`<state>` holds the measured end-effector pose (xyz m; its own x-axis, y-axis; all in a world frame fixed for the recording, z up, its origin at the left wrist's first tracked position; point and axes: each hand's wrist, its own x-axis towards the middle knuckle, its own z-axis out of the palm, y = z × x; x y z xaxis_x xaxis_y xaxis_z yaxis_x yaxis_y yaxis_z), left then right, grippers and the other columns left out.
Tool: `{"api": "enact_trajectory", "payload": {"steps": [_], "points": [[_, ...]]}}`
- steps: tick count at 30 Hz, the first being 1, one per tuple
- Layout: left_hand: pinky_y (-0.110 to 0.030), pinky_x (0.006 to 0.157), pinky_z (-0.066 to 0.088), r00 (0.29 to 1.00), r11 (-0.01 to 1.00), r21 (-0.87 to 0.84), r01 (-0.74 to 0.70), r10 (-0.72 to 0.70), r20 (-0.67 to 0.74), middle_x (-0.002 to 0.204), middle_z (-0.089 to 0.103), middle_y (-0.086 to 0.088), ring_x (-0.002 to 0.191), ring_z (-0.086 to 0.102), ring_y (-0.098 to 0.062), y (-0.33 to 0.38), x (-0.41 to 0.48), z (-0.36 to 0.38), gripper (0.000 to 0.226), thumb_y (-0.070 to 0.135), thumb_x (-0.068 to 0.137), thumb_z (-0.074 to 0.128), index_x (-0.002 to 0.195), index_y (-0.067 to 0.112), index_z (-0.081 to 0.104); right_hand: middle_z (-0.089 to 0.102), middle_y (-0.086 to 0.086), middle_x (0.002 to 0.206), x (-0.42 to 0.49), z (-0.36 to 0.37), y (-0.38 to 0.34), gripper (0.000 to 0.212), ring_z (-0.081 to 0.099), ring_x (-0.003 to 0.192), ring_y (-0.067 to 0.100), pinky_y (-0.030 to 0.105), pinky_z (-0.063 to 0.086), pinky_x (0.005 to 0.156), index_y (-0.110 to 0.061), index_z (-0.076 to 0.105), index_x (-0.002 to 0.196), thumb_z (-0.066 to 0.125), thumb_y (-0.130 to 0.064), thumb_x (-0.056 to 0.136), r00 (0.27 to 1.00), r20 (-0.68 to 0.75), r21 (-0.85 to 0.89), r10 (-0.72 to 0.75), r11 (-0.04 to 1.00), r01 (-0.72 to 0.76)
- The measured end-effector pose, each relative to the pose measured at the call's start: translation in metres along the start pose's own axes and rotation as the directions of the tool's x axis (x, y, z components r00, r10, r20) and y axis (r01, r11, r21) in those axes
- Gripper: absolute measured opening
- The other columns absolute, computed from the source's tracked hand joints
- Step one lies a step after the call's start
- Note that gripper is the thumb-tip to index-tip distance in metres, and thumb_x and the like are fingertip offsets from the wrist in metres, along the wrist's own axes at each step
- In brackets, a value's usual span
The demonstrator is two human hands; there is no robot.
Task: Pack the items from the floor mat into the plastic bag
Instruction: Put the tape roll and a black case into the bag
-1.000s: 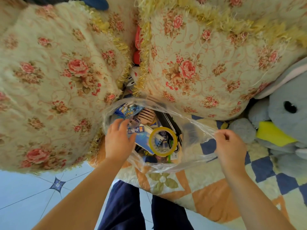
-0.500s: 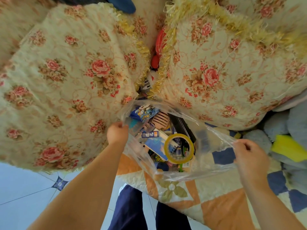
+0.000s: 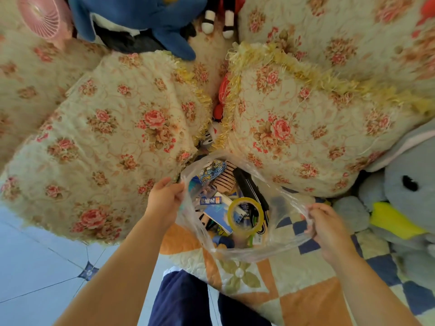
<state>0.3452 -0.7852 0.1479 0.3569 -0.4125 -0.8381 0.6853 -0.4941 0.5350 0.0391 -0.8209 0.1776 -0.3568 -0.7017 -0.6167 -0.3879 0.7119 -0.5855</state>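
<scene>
- Plastic glare is the main trouble from the head cam: the crinkled wall of the plastic bag [image 3: 277, 250] smears whatever sits low inside, so the bottom layer is just a dark and green jumble I can't name.
- Red thing [image 3: 222, 90] wedged between the two floral cushions [image 3: 113, 142] is mostly hidden, no idea what it is. The grey plush [image 3: 409, 196] is cut off at the right edge, and the blue plush [image 3: 141, 17] and pink fan [image 3: 41, 16] are cut off at the top.
- Left hand [image 3: 164, 198] pinches the bag's left rim and right hand [image 3: 327, 227] has its fingers curled around the right rim, so the mouth is stretched wide between them.
- Inside on top: a yellowish tape roll [image 3: 246, 214] lying on a blue box [image 3: 216, 208], a wooden comb [image 3: 226, 180] further back, and a long black item beside it.
- The bag sits over the near edge of the floor mat [image 3: 306, 290], right in front of the cushions. Can't tell if it rests on the mat or hangs.
- The mat is a quilt of orange, blue and cream patches. Pale tile floor [image 3: 35, 267] is to the left, and navy trouser legs [image 3: 179, 302] are below.
</scene>
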Motion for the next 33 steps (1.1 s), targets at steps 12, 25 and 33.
{"api": "enact_trajectory", "payload": {"steps": [12,25,33], "points": [[-0.04,0.101,0.044,0.971,0.935,0.269,-0.232,0.207,0.119,0.112,0.059,-0.008,0.106,0.057,-0.023,0.01,-0.049,0.009,0.035,0.008,0.085,0.064,0.117,0.016,0.058,0.054,0.004,0.074,-0.027,-0.019,-0.006,0.013,0.048,0.066,0.015,0.035,0.042,0.067,-0.015,0.059,0.085,0.05,-0.01,0.093,0.984,0.173,0.273,0.03,0.959,-0.077],[-0.019,0.045,0.051,0.976,0.99,0.108,0.094,-0.113,0.185,0.073,0.062,-0.011,0.04,0.052,-0.009,0.016,-0.1,0.011,0.008,0.011,0.093,0.051,0.095,0.003,0.051,0.06,0.009,0.079,-0.061,-0.047,-0.032,0.014,0.05,0.066,0.014,0.016,0.044,0.038,-0.005,0.063,0.094,0.052,-0.014,0.092,0.899,0.435,0.555,0.051,0.772,-0.312],[-0.013,0.04,0.041,0.973,0.959,0.279,-0.042,-0.025,0.231,0.051,0.055,0.003,0.048,0.046,-0.005,0.044,-0.123,0.036,0.015,0.015,0.093,0.054,0.085,0.007,0.063,0.057,0.011,0.08,-0.063,-0.059,-0.065,0.012,0.049,0.062,0.014,0.014,0.041,0.036,-0.004,0.06,0.086,0.05,-0.009,0.092,0.928,0.372,0.57,0.002,0.789,-0.23]]}}
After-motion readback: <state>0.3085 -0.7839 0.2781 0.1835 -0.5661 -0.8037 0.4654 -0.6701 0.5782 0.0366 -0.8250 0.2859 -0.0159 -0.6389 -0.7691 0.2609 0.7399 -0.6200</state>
